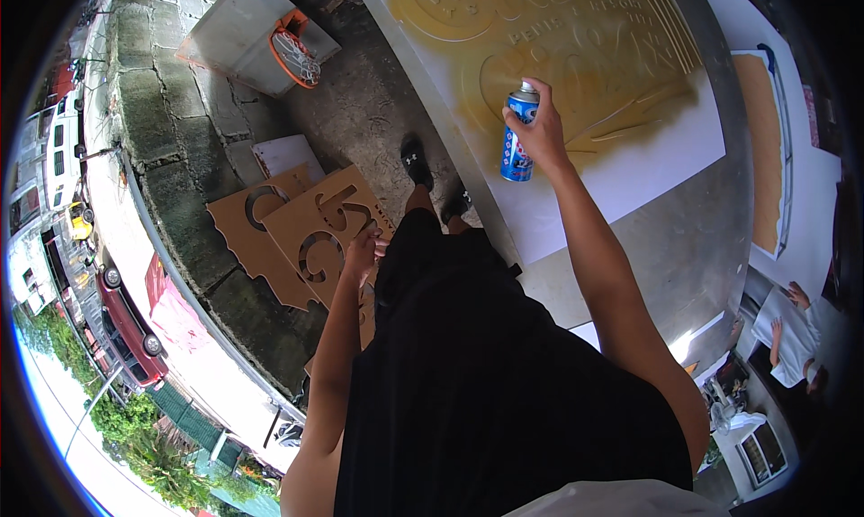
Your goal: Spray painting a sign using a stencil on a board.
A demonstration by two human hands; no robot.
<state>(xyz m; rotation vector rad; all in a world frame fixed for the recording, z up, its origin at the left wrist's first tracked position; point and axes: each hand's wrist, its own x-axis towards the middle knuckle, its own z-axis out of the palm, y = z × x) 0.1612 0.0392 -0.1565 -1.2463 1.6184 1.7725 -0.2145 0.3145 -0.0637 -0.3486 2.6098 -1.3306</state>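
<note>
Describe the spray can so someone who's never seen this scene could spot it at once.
Find the grey tabletop at right, then the white sheet partly coated in gold. Seen against that sheet, the right hand grips the spray can, its bright blue body setting it apart from the gold and white around it.

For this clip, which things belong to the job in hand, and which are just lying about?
In the job:
- blue spray can, in the right hand
- gold-sprayed white sheet
- metal table beneath it

Apparently lying about:
- netted basketball hoop
- cut-out cardboard sheets, though possibly related
</note>
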